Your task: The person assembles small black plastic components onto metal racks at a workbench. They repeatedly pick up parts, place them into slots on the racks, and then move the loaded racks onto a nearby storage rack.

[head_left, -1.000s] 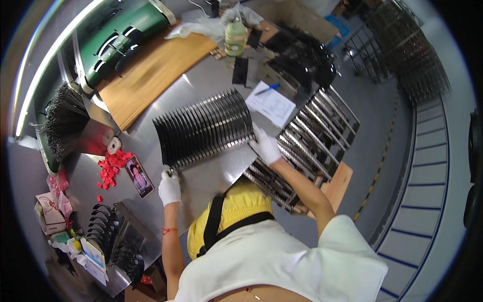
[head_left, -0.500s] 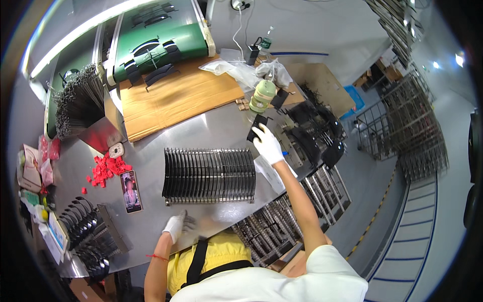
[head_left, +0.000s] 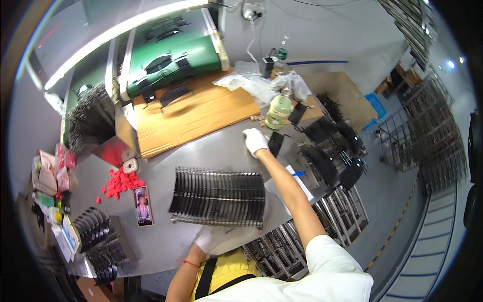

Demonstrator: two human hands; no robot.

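Observation:
A long row of black curved strips point(head_left: 219, 196) stands side by side on the metal table in front of me. At its near side is my left hand point(head_left: 205, 239), white-gloved and blurred; its fingers and any contact with the row cannot be made out. My right hand point(head_left: 256, 142), also white-gloved, is over the table beyond the row, its fingers loosely bent and no held thing visible. Just to its right lies a flat black piece point(head_left: 275, 144), apart from the fingers.
Red small parts point(head_left: 121, 182) and a phone point(head_left: 143, 206) lie left. Behind are cardboard point(head_left: 196, 118), a green conveyor belt point(head_left: 171, 65) and a light-green bottle point(head_left: 278, 111). Black curved parts point(head_left: 322, 163) crowd the right; a rack of black strips point(head_left: 93, 229) stands front left.
My right hand has come off the black piece and moved left. My left hand has moved right along the row's near side. The row has turned slightly. The whole view has shifted.

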